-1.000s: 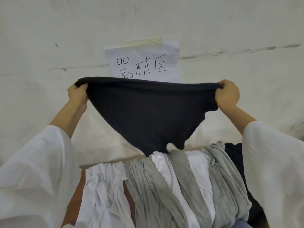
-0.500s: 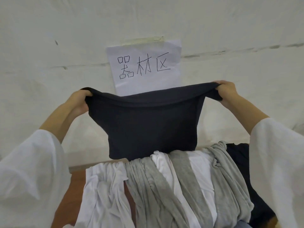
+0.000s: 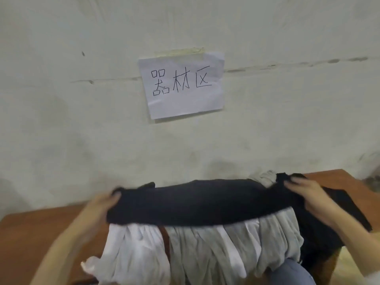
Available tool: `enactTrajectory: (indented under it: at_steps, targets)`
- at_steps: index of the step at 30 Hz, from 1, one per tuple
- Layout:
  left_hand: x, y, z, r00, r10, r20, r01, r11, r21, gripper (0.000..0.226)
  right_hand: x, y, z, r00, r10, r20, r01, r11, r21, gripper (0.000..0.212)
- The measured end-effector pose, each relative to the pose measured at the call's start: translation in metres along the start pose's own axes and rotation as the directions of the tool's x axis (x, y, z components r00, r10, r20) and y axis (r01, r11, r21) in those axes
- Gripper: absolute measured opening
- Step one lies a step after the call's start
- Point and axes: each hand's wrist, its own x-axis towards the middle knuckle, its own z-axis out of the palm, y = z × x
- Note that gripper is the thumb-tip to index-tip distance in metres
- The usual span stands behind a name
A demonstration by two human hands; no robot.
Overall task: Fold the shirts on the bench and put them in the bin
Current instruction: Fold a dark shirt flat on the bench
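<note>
Worktop (image 3: 41,233): brown wood, set against the wall (image 3: 82,140).
On it: white shirt (image 3: 131,254), grey shirts (image 3: 205,256), black garment (image 3: 324,239) at right, bunched together.

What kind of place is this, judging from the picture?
Probably a plain storage or work room: a handwritten paper sign reading 器材区, equipment area, is taped to a rough whitish wall, above a brown wooden bench piled with shirts.

Both hands are smeared with motion blur, left hand (image 3: 102,204) and right hand (image 3: 306,194), edges soft where they meet the dark shirt (image 3: 205,202). That shirt covers the far end of the grey and white pile (image 3: 205,249), and the desk (image 3: 41,229) runs off the left edge.
</note>
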Motion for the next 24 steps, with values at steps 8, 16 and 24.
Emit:
enactTrajectory:
  at_steps: [8,16,24]
  targets:
    - [-0.054,-0.128,0.002,0.977,-0.199,0.075,0.156,0.91,0.384,0.044,-0.041,0.127,-0.023,0.98,0.15,0.133,-0.021,0.739,-0.674,0.046]
    - [-0.003,-0.037,-0.014,0.99,-0.142,0.021,0.138,0.98,0.141,0.032,0.041,0.021,-0.018,0.936,0.283,0.208,-0.1,0.782,-0.615,0.013]
    - [0.071,-0.085,0.011,0.922,-0.353,-0.159,0.332,0.933,-0.141,0.059,0.093,0.087,0.021,0.924,0.37,-0.096,-0.363,0.928,0.089,0.063]
